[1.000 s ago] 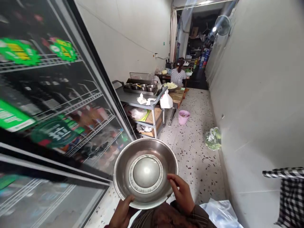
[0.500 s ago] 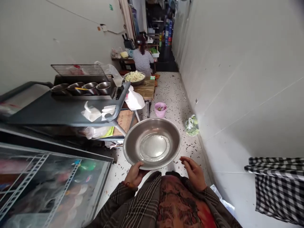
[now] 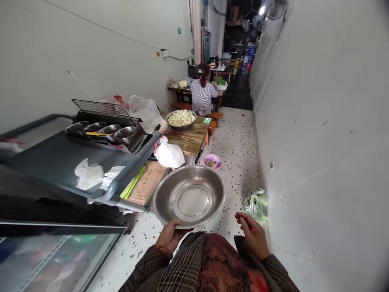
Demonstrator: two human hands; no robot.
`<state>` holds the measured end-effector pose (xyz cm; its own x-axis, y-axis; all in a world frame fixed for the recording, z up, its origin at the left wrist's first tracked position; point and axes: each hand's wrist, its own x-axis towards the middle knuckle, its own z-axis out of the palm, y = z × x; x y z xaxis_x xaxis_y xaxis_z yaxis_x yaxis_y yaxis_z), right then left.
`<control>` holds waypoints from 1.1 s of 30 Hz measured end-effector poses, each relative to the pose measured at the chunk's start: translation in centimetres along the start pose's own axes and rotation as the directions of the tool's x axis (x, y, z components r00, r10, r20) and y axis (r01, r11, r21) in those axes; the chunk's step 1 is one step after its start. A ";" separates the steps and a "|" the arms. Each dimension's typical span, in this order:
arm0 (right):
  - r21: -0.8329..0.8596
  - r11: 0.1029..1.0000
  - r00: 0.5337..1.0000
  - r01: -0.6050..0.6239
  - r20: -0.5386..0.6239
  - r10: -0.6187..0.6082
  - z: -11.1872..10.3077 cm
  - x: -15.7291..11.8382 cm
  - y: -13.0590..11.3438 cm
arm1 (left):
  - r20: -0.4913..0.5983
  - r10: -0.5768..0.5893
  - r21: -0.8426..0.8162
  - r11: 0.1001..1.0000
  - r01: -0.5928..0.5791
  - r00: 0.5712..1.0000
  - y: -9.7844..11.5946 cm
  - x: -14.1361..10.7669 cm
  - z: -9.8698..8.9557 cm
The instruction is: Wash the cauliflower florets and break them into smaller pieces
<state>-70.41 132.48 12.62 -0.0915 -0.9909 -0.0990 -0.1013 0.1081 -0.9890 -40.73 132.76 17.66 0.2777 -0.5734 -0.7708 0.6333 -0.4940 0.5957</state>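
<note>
A wide, shallow stainless steel basin [image 3: 194,202] is held out in front of my body, its inside bare with a round ridged bottom. My left hand [image 3: 173,235] grips the near rim, thumb over the edge and fingers underneath. My right hand [image 3: 252,233] hangs in the air to the right of the basin, apart from it. Its fingers are loosely bent, with a gap between them, and nothing shows in them.
On the left stands a grey cart [image 3: 60,158] with metal cups [image 3: 124,134]. Beyond it, a wooden table [image 3: 188,142] bears a bowl of pale chopped food [image 3: 181,118]. A pink bucket [image 3: 212,161] and bagged greens [image 3: 257,205] sit on the floor. A person [image 3: 203,91] sits farther back.
My view has moved forward along the passage and turned left, so the cart and wooden table look closer. The basin stays in my left hand; my right hand remains free.
</note>
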 end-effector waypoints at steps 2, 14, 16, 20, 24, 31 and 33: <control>-0.003 1.000 0.997 0.013 0.076 -0.013 -0.6 3.9 -0.6 | -0.029 0.024 -0.059 0.998 -0.026 0.999 0.8 0.8 2.6; -0.088 0.994 0.968 0.067 0.247 -0.043 -0.2 28.6 -3.2 | -0.145 0.118 -0.286 0.946 -0.156 0.982 8.3 14.8 16.7; -0.097 0.992 0.965 0.081 0.257 -0.054 -0.1 32.6 -4.5 | -0.166 0.121 -0.318 0.933 -0.169 0.979 9.8 17.1 18.6; -0.082 0.990 0.946 0.113 0.313 -0.082 1.0 39.2 -6.4 | -0.235 0.109 -0.361 0.913 -0.191 0.966 12.1 20.8 20.8; -0.061 0.989 0.888 0.133 0.451 -0.091 2.8 45.7 -7.2 | -0.387 0.075 -0.385 0.893 -0.235 0.919 12.9 23.9 21.4; -0.027 0.962 0.707 0.273 0.684 -0.181 4.9 59.0 -7.9 | -0.615 0.030 -0.456 0.801 -0.387 0.788 13.1 28.4 24.2; -0.016 0.948 0.634 0.317 0.747 -0.199 5.1 63.0 -8.3 | -0.665 0.010 -0.481 0.759 -0.439 0.746 12.7 29.7 25.6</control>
<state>-70.31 68.80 14.01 0.7024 -0.7099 0.0516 -0.1411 -0.2099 -0.9675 -42.95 92.71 8.19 0.6943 0.0019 -0.7196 0.7061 0.1914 0.6818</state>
